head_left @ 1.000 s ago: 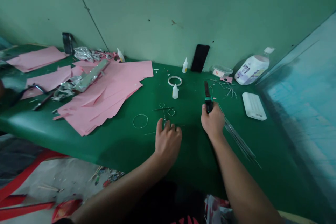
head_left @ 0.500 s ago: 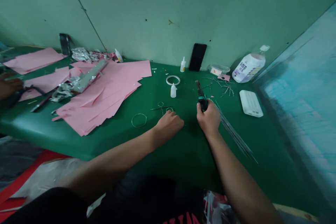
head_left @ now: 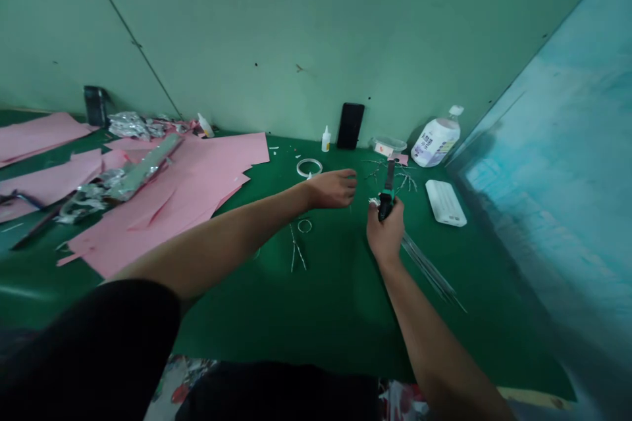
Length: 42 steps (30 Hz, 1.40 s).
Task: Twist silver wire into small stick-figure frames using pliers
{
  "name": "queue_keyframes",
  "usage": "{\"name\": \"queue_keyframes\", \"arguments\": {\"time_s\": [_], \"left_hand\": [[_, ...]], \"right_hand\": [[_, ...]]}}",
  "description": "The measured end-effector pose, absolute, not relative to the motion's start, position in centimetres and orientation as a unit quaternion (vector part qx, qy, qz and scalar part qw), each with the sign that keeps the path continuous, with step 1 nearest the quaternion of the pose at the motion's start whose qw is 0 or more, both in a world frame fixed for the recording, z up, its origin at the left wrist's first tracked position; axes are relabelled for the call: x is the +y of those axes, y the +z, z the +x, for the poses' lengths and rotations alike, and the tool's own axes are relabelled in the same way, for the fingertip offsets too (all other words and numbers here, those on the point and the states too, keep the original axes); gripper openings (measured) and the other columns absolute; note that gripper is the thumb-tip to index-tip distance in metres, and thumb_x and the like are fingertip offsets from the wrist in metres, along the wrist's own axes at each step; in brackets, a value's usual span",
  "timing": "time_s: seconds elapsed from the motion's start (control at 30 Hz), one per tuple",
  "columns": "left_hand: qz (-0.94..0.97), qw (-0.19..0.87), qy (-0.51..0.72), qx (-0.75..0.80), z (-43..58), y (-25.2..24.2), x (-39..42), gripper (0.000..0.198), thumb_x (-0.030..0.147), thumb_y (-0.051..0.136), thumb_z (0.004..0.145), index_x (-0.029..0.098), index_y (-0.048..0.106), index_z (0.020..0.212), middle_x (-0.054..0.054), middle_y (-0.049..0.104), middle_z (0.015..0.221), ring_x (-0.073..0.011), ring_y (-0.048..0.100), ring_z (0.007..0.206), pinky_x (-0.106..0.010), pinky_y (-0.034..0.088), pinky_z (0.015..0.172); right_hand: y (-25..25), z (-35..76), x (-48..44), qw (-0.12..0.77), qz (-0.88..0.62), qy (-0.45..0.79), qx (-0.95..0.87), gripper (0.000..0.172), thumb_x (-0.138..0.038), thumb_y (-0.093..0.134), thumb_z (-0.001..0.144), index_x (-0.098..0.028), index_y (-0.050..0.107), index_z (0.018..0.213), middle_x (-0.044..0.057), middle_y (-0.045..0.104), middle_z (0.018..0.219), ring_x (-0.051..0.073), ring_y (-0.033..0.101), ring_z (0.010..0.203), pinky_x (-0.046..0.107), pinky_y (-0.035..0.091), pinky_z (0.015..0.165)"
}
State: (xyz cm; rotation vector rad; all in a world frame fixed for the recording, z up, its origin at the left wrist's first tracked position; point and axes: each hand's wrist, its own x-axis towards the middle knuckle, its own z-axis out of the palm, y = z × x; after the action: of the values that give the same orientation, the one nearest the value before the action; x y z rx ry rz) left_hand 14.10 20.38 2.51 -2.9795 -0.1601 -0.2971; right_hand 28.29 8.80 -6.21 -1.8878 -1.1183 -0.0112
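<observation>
My right hand (head_left: 385, 233) is wrapped round the black and green handles of a pair of pliers (head_left: 387, 196), whose jaws point toward the wall. My left hand (head_left: 334, 189) hovers over the table to the left of the pliers, fingers curled together; what they hold, if anything, is too small to make out. Below it lie a twisted wire figure (head_left: 296, 251) and a small wire ring (head_left: 305, 226). A white coil (head_left: 309, 166) is partly hidden behind my left wrist. Straight lengths of wire (head_left: 429, 266) lie beside my right wrist, and twisted wire pieces (head_left: 405, 179) lie beyond the pliers.
Pink sheets (head_left: 197, 174) and a foil-wrapped strip (head_left: 151, 168) cover the left of the green table (head_left: 340, 316). Along the wall stand a small glue bottle (head_left: 326, 139), a phone (head_left: 350, 125), a clear container (head_left: 389, 146) and a drink bottle (head_left: 435, 140). A white box (head_left: 446, 202) lies right.
My left hand has moved up and right, toward the pliers, uncovering the wire figure. My right hand still grips the pliers, now tipped more upright. The view has shifted; a co-worker's hand left view.
</observation>
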Motion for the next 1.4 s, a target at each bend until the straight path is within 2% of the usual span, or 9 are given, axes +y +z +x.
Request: {"name": "queue_keyframes", "arguments": {"time_s": [0.2, 0.4, 0.5, 0.6, 0.67, 0.8, 0.93, 1.1, 1.4], "left_hand": [[-0.945, 0.053, -0.225, -0.229, 9.6, 0.5, 18.0, 0.028, 0.018, 0.044, 0.096, 0.019, 0.071, 0.099, -0.009, 0.074, 0.099, -0.0214, 0.064, 0.098, -0.045, 0.049, 0.090], [-0.686, -0.344, -0.378, -0.519, 1.8, -1.8, 7.2, 0.023, 0.038, 0.063, 0.086, 0.017, 0.074, 0.088, -0.004, 0.075, 0.073, -0.0174, 0.068, 0.063, -0.026, 0.053, 0.053], [-0.619, -0.326, -0.415, -0.582, -1.8, -2.1, 3.5, 0.022, 0.037, 0.064, 0.084, 0.018, 0.074, 0.084, -0.003, 0.072, 0.071, -0.0166, 0.066, 0.062, -0.024, 0.050, 0.051], [-0.592, -0.291, -0.432, -0.615, -4.2, -2.5, 1.9, 0.018, 0.034, 0.065, 0.083, 0.019, 0.073, 0.077, -0.002, 0.071, 0.069, -0.0156, 0.064, 0.062, -0.023, 0.049, 0.052], [-0.603, -0.280, -0.435, -0.607, -4.3, -2.8, 1.2, 0.015, 0.030, 0.065, 0.083, 0.020, 0.074, 0.076, -0.002, 0.071, 0.071, -0.0153, 0.065, 0.063, -0.024, 0.050, 0.055], [-0.663, -0.299, -0.418, -0.544, -2.6, -3.4, 0.0, 0.010, 0.020, 0.065, 0.082, 0.021, 0.075, 0.078, -0.002, 0.069, 0.071, -0.0136, 0.064, 0.064, -0.023, 0.052, 0.058], [-0.731, -0.258, -0.398, -0.491, -3.3, -3.0, 1.6, 0.011, 0.020, 0.062, 0.085, 0.021, 0.073, 0.085, -0.004, 0.070, 0.083, -0.0164, 0.064, 0.076, -0.028, 0.053, 0.069], [-0.758, -0.132, -0.197, -0.608, -7.2, -2.7, 8.2, 0.019, 0.025, 0.058, 0.088, 0.013, 0.066, 0.101, -0.012, 0.068, 0.097, -0.0246, 0.064, 0.088, -0.037, 0.052, 0.076], [-0.837, -0.148, 0.015, -0.526, -7.5, -3.3, 12.6, 0.012, 0.015, 0.052, 0.086, 0.014, 0.064, 0.086, -0.012, 0.066, 0.091, -0.0267, 0.062, 0.090, -0.032, 0.044, 0.066]], "right_hand": [[-6.8, 28.1, 8.4, 0.374, -0.773, -0.010, -0.513, 0.058, -0.029, 0.063, 0.074, -0.013, 0.052, 0.129, 0.021, 0.059, 0.117, 0.032, 0.062, 0.093, 0.037, 0.048, 0.065], [-7.5, 27.9, 7.8, 0.283, -0.754, -0.021, -0.593, 0.038, -0.030, 0.066, 0.079, -0.015, 0.064, 0.113, 0.018, 0.061, 0.118, 0.033, 0.057, 0.104, 0.044, 0.046, 0.080], [-7.0, 27.6, 7.5, 0.255, -0.739, -0.085, -0.617, 0.026, -0.032, 0.061, 0.085, -0.015, 0.068, 0.103, 0.017, 0.064, 0.114, 0.036, 0.055, 0.105, 0.051, 0.041, 0.085], [-5.5, 24.9, 6.3, 0.340, -0.690, -0.095, -0.631, 0.025, -0.036, 0.057, 0.088, -0.018, 0.069, 0.100, 0.015, 0.066, 0.110, 0.035, 0.056, 0.107, 0.054, 0.040, 0.089], [-4.2, 21.5, 4.8, 0.408, -0.608, 0.053, -0.679, 0.025, -0.039, 0.056, 0.089, -0.018, 0.069, 0.096, 0.013, 0.066, 0.101, 0.028, 0.061, 0.098, 0.044, 0.049, 0.084], [-2.4, 14.3, 1.9, 0.379, -0.467, 0.399, -0.692, 0.026, -0.036, 0.056, 0.092, -0.022, 0.068, 0.109, 0.008, 0.069, 0.105, 0.019, 0.066, 0.091, 0.032, 0.055, 0.075], [-1.9, 12.2, 1.5, 0.429, -0.498, 0.422, -0.624, 0.025, -0.034, 0.051, 0.095, -0.022, 0.073, 0.096, 0.007, 0.073, 0.097, 0.020, 0.068, 0.091, 0.035, 0.056, 0.081], [-1.2, 14.4, 3.0, 0.440, -0.561, 0.429, -0.555, 0.031, -0.041, 0.048, 0.096, -0.021, 0.073, 0.097, 0.008, 0.074, 0.094, 0.020, 0.070, 0.089, 0.038, 0.059, 0.078], [1.5, 15.2, 3.3, 0.426, -0.577, 0.421, -0.555, 0.032, -0.043, 0.048, 0.095, -0.021, 0.071, 0.092, 0.006, 0.072, 0.088, 0.020, 0.068, 0.087, 0.033, 0.057, 0.077]]}}
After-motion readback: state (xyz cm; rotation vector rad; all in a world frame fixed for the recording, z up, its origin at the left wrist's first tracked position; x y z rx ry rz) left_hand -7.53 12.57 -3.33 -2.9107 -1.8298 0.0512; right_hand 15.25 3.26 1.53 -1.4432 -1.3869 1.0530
